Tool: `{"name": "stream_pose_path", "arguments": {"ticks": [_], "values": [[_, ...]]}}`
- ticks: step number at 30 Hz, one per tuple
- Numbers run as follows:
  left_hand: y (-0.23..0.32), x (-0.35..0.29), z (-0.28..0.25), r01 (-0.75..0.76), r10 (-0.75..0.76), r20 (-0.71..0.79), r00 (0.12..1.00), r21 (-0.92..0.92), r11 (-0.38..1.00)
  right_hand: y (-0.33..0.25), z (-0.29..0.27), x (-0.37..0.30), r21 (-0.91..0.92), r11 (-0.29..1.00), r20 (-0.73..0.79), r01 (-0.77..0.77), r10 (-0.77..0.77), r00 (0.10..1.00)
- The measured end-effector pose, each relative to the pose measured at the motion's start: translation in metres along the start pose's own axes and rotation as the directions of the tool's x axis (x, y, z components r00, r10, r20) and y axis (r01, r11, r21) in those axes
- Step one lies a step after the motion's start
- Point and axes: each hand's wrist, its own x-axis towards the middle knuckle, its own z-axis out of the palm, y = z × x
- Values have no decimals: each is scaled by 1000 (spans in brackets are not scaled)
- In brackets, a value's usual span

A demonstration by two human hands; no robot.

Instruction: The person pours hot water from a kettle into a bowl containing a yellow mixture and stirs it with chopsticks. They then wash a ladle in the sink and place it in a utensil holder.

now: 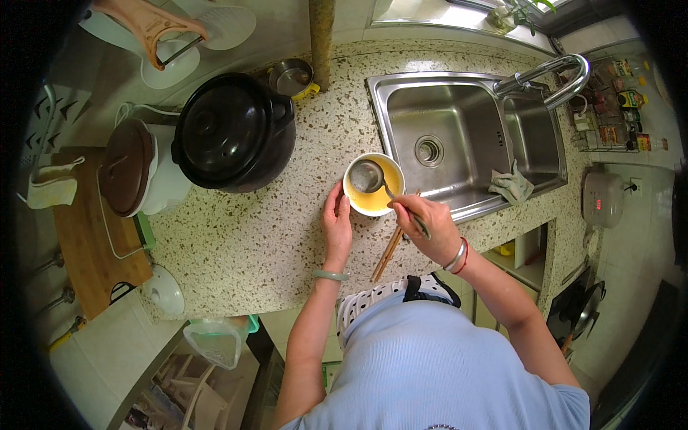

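Observation:
On the speckled counter stands a white bowl [398, 203] with yellow liquid that looks like beaten egg. My left hand [337, 226] is at the bowl's left side, its fingers and thumb curved against the wall. My right hand [428, 231] grips the handle of a metal ladle [366, 175]. The ladle's round head is inside the bowl, toward the upper left of the liquid. Whether the head is solid or mesh I cannot tell. A pair of wooden chopsticks [387, 255] lies beside the bowl, partly hidden under my right hand.
Right of the bowl is a steel double sink [459, 118] with a curved faucet [570, 82] and a cloth [512, 183]. To the left stand a black lidded pot [229, 132], a small metal cup [290, 77] and a brown-lidded white pot [127, 168]. A peeler [154, 32] hangs upper left.

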Motion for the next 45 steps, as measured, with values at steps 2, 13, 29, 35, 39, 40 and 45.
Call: {"name": "stream_pose_path", "arguments": {"ticks": [2, 13, 29, 35, 39, 40, 45], "values": [[2, 0, 1, 8, -8, -5, 1000, 29, 1000, 1, 2, -1, 26, 1000, -1, 0, 0, 1000], [-1, 0, 0, -10, 11, -18, 1000, 52, 999, -4, 2, -5, 29, 999, 26, 29, -30, 999], [1, 0, 1, 8, -7, -8, 1000, 31, 1000, -2, -9, -18, 315, 896, 83, -312, 301, 950], [-1, 0, 0, 5, -4, -13, 1000, 25, 1000, -1, -32, -11, 448, 797, 51, -405, 429, 902], [-1, 0, 0, 10, -9, -10, 1000, 28, 1000, 3, -41, -10, 430, 831, -19, -353, 399, 917], [-1, 0, 0, 7, -7, -8, 1000, 24, 1000, 4, -43, -10, 406, 845, -21, -349, 390, 921], [-1, 0, 0, -6, 6, 4, 1000, 21, 1000, 4, -35, -14, 281, 913, 30, -294, 298, 954]]}}
